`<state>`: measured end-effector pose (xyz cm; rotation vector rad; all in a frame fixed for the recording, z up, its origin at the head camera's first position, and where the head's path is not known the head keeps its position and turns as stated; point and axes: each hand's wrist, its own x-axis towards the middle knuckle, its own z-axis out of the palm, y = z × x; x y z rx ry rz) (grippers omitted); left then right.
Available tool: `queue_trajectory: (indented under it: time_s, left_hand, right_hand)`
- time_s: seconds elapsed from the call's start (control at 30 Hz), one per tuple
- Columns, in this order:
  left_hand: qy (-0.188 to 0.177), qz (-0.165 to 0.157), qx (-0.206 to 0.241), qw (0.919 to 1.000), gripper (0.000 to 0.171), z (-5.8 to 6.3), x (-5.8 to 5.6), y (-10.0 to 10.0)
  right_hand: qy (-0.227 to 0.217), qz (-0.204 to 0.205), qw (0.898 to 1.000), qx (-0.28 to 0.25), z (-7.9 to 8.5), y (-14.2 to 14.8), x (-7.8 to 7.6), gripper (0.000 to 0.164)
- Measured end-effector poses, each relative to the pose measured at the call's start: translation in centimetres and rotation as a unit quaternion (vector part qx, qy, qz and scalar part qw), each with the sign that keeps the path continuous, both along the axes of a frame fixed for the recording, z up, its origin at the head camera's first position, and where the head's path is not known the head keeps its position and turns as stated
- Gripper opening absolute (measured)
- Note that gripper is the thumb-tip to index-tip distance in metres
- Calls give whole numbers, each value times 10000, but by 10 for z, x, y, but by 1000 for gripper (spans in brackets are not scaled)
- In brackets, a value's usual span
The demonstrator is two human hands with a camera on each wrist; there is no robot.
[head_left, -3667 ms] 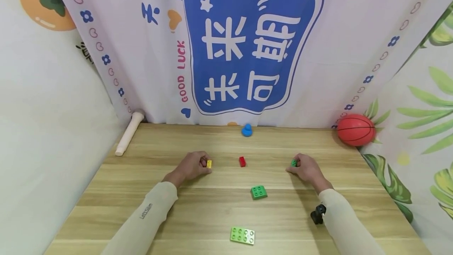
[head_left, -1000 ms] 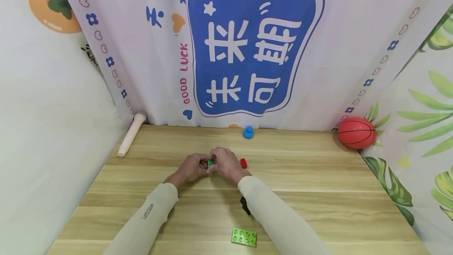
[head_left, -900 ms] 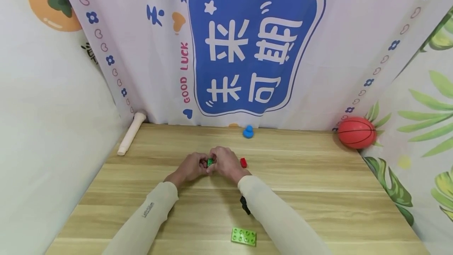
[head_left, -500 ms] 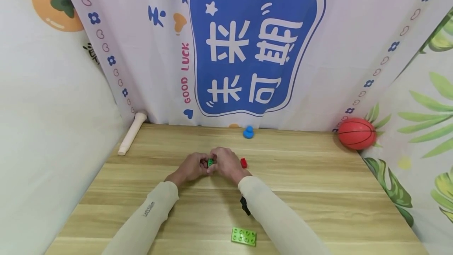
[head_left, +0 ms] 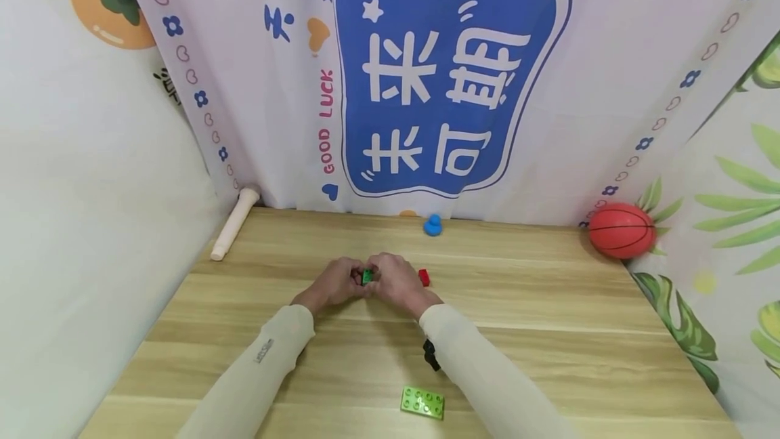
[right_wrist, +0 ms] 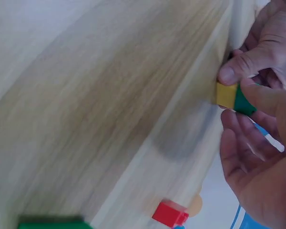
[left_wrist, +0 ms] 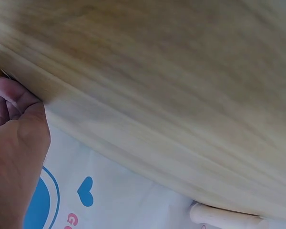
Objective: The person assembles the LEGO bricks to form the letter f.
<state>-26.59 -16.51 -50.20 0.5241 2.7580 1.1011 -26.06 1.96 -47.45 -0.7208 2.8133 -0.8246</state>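
Observation:
Both hands meet left of centre on the wooden table. My left hand (head_left: 335, 281) pinches a small yellow toy brick (right_wrist: 226, 95) between thumb and fingers, low over the tabletop. My right hand (head_left: 395, 281) pinches a small green brick (head_left: 367, 277), which sits against the top of the yellow one in the right wrist view. From the head view the green brick covers the yellow one. A red brick (head_left: 424, 278) lies just right of my right hand. In the left wrist view the left hand (left_wrist: 19, 131) shows at the edge with part of the yellow brick.
A light green brick (head_left: 422, 403) lies near the front. A larger green brick (right_wrist: 55, 224) is hidden behind the right arm in the head view. A blue knob-like toy (head_left: 432, 225), a pale stick-like object (head_left: 234, 225) and a red ball (head_left: 622, 230) stand toward the back.
Since the earliest frame my right hand has carried the small green brick leftward onto the yellow brick in my left hand. Over the last second the hands barely move; the head view shifts slightly.

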Motion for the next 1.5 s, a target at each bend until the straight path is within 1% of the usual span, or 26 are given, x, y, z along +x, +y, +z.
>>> queue_trajectory:
  time_s: [0.1, 0.17, 0.23, 0.3, 0.4, 0.53, 0.63, 0.77, 0.87, 1.0, 1.1, 1.2, 1.33, 1.5]
  left_hand:
    - [-47, 80, 2, 10000, 21, 0, 0, -1]
    - [-84, 123, -2, 9999, 20, 1, 0, -1]
    - [-96, 113, 8, 9999, 20, 1, 1, -1]
    - [-114, 84, 39, 9999, 21, 1, 1, -1]
    - [-166, 78, 61, 9998, 24, 2, 2, -2]
    - [-278, 141, 61, 9995, 23, 1, 3, -2]
    - [-302, 150, 23, 9994, 23, 0, 3, -2]
    - [-316, 185, 24, 9993, 23, 1, 4, -1]
    - [-335, 197, 51, 9992, 23, 3, 5, 2]
    - [-341, 219, 55, 9992, 22, 3, 6, 4]
    - [-317, 232, 53, 9992, 23, 4, 7, 4]
    - [-300, 249, 63, 9992, 24, 3, 7, 3]
    - [-284, 313, 60, 9991, 24, 1, 6, 4]
    - [-277, 408, 54, 9988, 25, 0, 5, 3]
  right_hand:
    - [-33, 392, 9992, 7, 2, 9, 3, 42]
    - [1, 645, 9979, 108, 3, 16, 7, 52]
    - [29, 828, 9962, 261, 3, 25, 13, 62]
    - [7, 948, 9950, 319, 5, 34, 21, 65]
    - [100, 1047, 9936, 413, 12, 50, 35, 59]
    - [107, 1189, 9912, 563, 23, 71, 59, 45]
    - [-107, 1342, 9884, 696, 27, 87, 79, 40]
    - [-474, 1565, 9833, 796, 27, 103, 103, 34]
    - [-866, 1589, 9801, 816, 25, 113, 119, 35]
    - [-1182, 1573, 9762, 907, 18, 121, 138, 47]
    - [-1188, 1588, 9754, 959, 12, 123, 148, 50]
    - [-1109, 1515, 9769, 1020, 7, 122, 154, 42]
    - [-895, 1453, 9784, 1168, 3, 121, 156, 33]
    - [-701, 1492, 9783, 1257, 1, 120, 156, 32]
